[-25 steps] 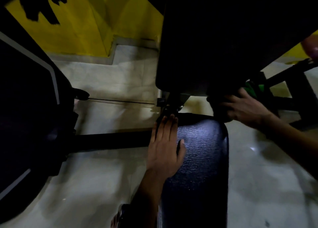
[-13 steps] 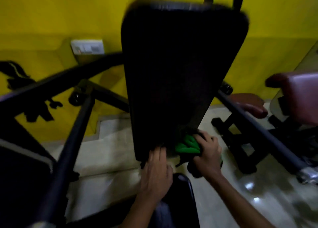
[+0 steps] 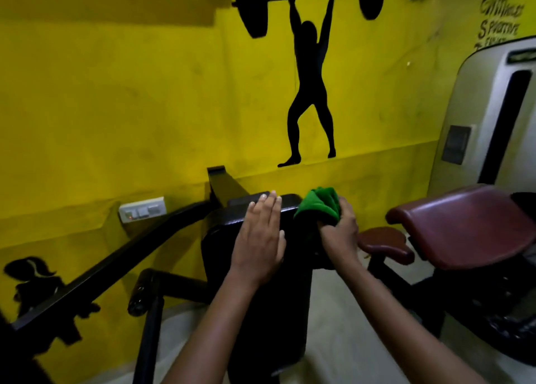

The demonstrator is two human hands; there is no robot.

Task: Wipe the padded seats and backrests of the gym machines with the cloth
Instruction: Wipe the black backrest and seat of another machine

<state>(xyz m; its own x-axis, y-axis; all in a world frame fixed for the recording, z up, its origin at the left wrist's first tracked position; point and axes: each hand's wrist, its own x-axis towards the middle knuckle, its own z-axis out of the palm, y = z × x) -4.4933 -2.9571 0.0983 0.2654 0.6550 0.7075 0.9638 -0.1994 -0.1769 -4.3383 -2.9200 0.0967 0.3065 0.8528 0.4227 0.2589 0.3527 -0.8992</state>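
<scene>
Head view, looking forward and down: a tall black padded backrest [image 3: 258, 290] of a gym machine stands upright in front of the person, its long axis running from the top edge near the hands down toward the bottom of the picture. The left hand [image 3: 259, 238] lies flat on the upper part of that pad, fingers straight and together, holding nothing, its fingertips reaching the top edge. The right hand [image 3: 339, 232] grips a bunched green cloth [image 3: 320, 205], fingers curled round the lower part of it, so that most of the cloth sticks up above the knuckles. The cloth sits at the top right corner of the backrest, touching or just beside its edge; which of the two I cannot tell.

What the coming move turns on is this: nearly all of the pad lies below and to the left of the cloth, so the wipe, as I judge it, calls for a stroke down the long axis or across the top toward the flat hand, which may have to give way.

To the right, well apart, a maroon padded seat [image 3: 464, 227] of another machine stands unwiped-looking but undecidable. Behind all is a yellow wall [image 3: 116, 108] bearing a black weightlifter silhouette [image 3: 311, 93].
</scene>
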